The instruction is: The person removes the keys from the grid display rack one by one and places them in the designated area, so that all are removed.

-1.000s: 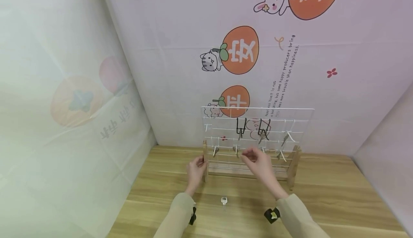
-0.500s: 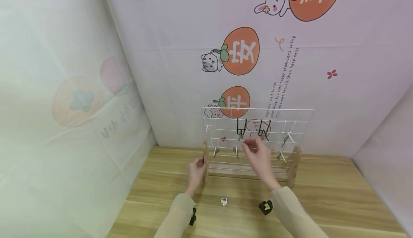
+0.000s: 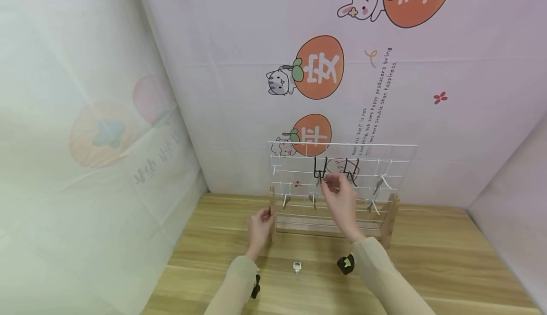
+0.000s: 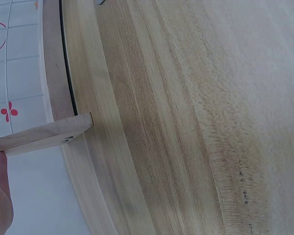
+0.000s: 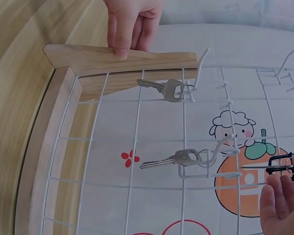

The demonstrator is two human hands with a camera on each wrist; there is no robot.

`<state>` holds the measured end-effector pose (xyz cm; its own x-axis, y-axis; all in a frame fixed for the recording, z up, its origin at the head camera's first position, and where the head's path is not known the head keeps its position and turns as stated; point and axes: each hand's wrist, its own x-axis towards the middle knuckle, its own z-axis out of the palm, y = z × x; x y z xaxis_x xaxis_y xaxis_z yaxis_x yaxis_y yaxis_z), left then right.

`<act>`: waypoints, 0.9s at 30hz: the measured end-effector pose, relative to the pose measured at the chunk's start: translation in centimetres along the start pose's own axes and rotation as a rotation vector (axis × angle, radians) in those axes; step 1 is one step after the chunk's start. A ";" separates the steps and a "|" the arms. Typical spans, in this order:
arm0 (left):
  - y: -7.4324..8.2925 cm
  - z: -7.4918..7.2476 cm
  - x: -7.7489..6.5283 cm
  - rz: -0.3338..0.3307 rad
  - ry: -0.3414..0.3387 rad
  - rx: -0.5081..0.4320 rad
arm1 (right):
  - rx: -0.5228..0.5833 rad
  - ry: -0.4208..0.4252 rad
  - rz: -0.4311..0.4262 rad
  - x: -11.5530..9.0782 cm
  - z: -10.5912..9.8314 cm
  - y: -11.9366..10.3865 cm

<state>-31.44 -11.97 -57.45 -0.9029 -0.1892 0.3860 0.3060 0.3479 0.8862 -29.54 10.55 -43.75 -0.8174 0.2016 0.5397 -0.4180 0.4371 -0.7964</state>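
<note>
Head view: at the centre right, the right hand (image 3: 340,206) has its thumb and forefinger bunched at a black double hook (image 3: 316,168) on the white wire rack (image 3: 342,143), partly covering the key there; I cannot tell whether its grip is clamped on it. Since a second ago that hand has risen from the lower row of hooks. The left hand (image 3: 259,225), unchanged, grips the rack's wooden upright (image 3: 272,210). A loose key (image 3: 297,266) lies lower centre on the worktop (image 3: 222,225).

Left wrist view: only a sliver of the left hand, cut off at lower left, shows against the upright.

Right wrist view: two keys (image 5: 171,90) hang mid-frame from white hooks (image 5: 203,68); the right hand is cropped at the right edge, beside a thin blade seen edge-on.
</note>
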 end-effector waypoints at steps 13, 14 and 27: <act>0.2 -0.1 -0.1 -0.012 -0.017 0.004 | -0.024 0.010 -0.009 0.6 0.3 -0.1; 0.1 0.0 -0.1 -0.018 -0.017 0.008 | -0.020 0.006 -0.007 0.6 0.3 0.0; 0.0 0.1 -0.1 0.009 0.004 0.023 | -0.002 -0.010 0.000 1.0 0.3 -0.1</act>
<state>-31.41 -11.88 -57.53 -0.8987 -0.1895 0.3954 0.3075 0.3703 0.8765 -30.39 10.43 -43.18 -0.8212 0.1930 0.5371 -0.4172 0.4390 -0.7957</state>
